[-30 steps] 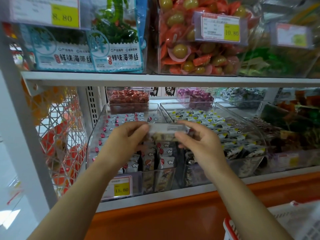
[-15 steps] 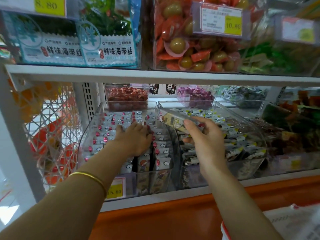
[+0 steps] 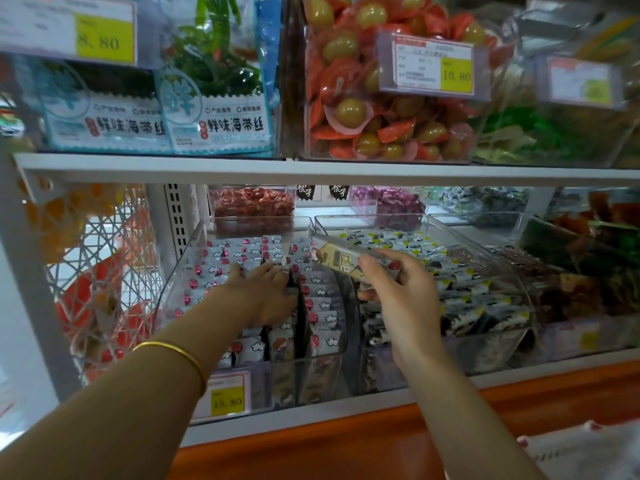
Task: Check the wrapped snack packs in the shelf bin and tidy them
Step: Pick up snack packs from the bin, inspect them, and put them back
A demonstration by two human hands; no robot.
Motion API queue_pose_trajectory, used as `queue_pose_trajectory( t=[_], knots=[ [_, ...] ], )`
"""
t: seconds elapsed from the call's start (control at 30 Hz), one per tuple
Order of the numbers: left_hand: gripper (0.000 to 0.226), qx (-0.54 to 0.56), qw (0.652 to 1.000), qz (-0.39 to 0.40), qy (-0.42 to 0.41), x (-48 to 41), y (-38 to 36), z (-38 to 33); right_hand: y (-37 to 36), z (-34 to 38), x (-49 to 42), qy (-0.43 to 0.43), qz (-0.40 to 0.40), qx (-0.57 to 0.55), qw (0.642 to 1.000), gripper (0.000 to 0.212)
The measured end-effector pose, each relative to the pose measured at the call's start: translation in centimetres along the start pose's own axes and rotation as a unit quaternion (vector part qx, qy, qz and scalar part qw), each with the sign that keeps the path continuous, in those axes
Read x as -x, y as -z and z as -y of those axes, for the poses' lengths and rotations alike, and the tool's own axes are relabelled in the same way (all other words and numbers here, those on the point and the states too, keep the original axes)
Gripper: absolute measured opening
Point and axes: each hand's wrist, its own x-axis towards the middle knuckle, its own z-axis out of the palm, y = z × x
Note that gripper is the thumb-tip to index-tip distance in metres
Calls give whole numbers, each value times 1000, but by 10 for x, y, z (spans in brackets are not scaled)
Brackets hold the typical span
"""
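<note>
A clear plastic bin [image 3: 180, 282] on the lower shelf holds rows of small white wrapped snack packs [image 3: 322, 303] with red dots and cloud prints. My left hand [image 3: 266, 292] reaches into this bin, palm down, its fingers resting on the packs near the middle. My right hand [image 3: 398, 289] hovers above the bin's right edge and pinches one long wrapped pack [image 3: 339, 259], tilted with its far end up and to the left. A gold bangle sits on my left wrist.
A second clear bin [image 3: 485, 244] of black-and-white packs stands right of the first. Small tubs of red [image 3: 252, 206] and purple candies sit behind. The upper shelf board [image 3: 311, 168] hangs close above. A yellow price tag [image 3: 227, 398] fronts the bin; an orange ledge runs below.
My left hand let go of the long pack and went down into the bin onto the rows. My right hand kept the pack and lifted it slightly toward the right.
</note>
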Motion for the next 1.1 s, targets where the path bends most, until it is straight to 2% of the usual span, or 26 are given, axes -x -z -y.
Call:
queue_pose_trajectory(
  t=[0.1, 0.17, 0.23, 0.37, 0.5, 0.67, 0.73, 0.9, 0.97, 1.0, 1.1],
  knots=[
    [63, -4, 1000, -3, -5, 4, 0, 4, 0, 2, -1, 13, 4, 26, 1000, 24],
    [60, 0, 1000, -2, -2, 8, -1, 6, -3, 5, -5, 51, 3, 73, 996, 20],
    [63, 18, 1000, -6, 11, 11, -3, 8, -11, 9, -13, 99, 9, 115, 988, 25],
    [60, 56, 998, -27, 2, 22, -3, 4, -42, 13, -40, 179, 77, 224, 955, 34],
    [53, 94, 994, -63, -15, 36, -6, 0, -78, 10, -66, 210, 183, 368, 887, 27],
    [46, 87, 993, -80, -29, 49, -5, 0, -106, 0, -75, 225, 301, 464, 802, 26],
    [44, 131, 987, -93, -25, 53, -2, 0, -114, -2, -77, 212, 333, 502, 770, 28],
    [52, 177, 976, -130, -12, 60, -1, 12, -119, -12, -82, 186, 391, 621, 653, 21],
    [51, 173, 976, -129, 7, 62, -1, 18, -119, -13, -83, 168, 403, 626, 646, 28],
    [52, 169, 977, -127, 12, 62, -1, 20, -119, -11, -83, 164, 404, 616, 657, 28],
    [57, 165, 980, -109, 13, 64, 0, 22, -117, -6, -89, 140, 386, 550, 728, 27]
  ],
)
